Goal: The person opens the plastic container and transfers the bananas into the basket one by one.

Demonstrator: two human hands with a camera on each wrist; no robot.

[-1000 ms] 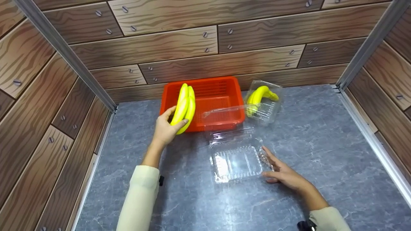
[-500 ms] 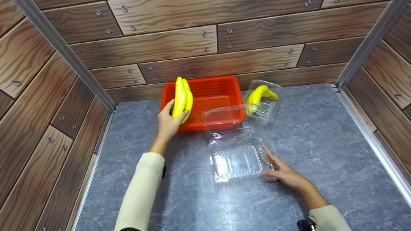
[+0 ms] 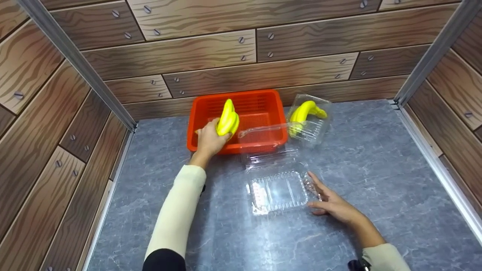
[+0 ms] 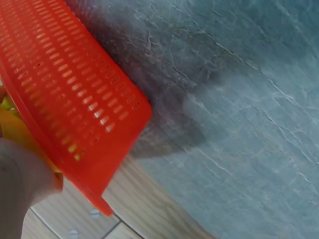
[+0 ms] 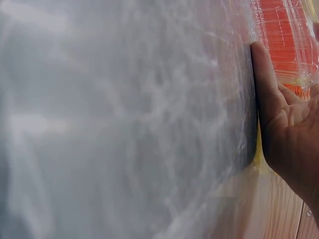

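Overhanging basket (image 3: 244, 93) edge, left grip (image 3: 209, 139) clasping bananas (image 3: 228, 121), right grip (image 3: 333, 204) spread at box (image 3: 280, 190) edge

Head looks down, left wrist nearer; basket (image 3: 260, 103) shared.

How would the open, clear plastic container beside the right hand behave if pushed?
The container is probably light, since its see-through walls look thin. It may slide rather than roll, because its rectangular base lies flat on the grey marbled surface.

Plank-patterned walls (image 3: 211, 49), metal corner strips (image 3: 73, 56), marbled grey floor (image 3: 376, 162) with pale glare (image 3: 267, 237).
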